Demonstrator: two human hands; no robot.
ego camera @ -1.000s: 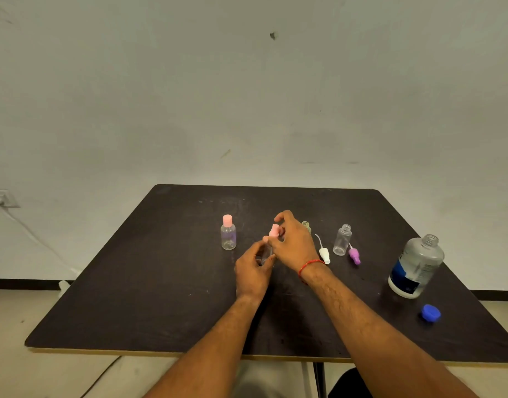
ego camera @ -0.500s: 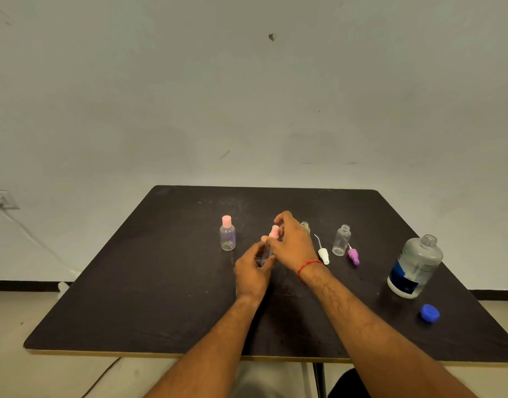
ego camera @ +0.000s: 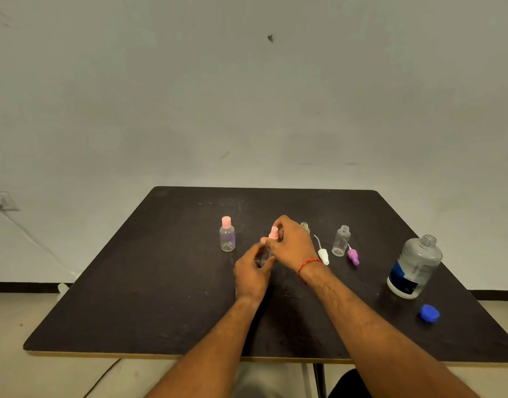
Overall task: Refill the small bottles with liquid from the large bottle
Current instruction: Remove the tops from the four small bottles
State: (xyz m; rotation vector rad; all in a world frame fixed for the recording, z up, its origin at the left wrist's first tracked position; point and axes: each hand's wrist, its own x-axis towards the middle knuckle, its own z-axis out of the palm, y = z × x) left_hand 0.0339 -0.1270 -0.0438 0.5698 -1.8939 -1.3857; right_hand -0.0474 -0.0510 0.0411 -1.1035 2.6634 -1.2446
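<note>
**A:** Two hands on one bottle, then? Which one?

**B:** Both are mine. My left hand (ego camera: 251, 271) curls round the body of a small clear bottle (ego camera: 265, 257), near the middle of the dark table (ego camera: 161, 282). I cannot tell whether its base touches the tabletop. My right hand (ego camera: 293, 245) comes over it from above, thumb and fingers pinching its pink cap (ego camera: 273, 233).

**A:** And the other small ones?

**B:** A pink-capped bottle (ego camera: 227, 235) stands upright to the left of my hands, apart from them. Just behind my right hand the open neck of a small greenish bottle (ego camera: 304, 226) shows, and the hand hides the rest. To the right of that a white pump top (ego camera: 323, 255) lies on its side, its thin tube pointing away from me. Next comes an open clear bottle (ego camera: 341, 241), upright, with a purple pump top (ego camera: 353, 256) lying just beside it on the right.

**A:** Where is the large bottle?

**B:** The large bottle (ego camera: 415, 268) stands far to the right, well apart from my hands. It is uncapped and clear, with a white and dark-blue label. The blue cap (ego camera: 430, 313) lies on the table nearer to me, close to the right edge.

**A:** Anything else?

**B:** A red thread (ego camera: 307, 264) circles my right wrist. On the wall at far left sits a wall socket (ego camera: 0, 201), with a cable (ego camera: 31, 239) running down from it.
</note>
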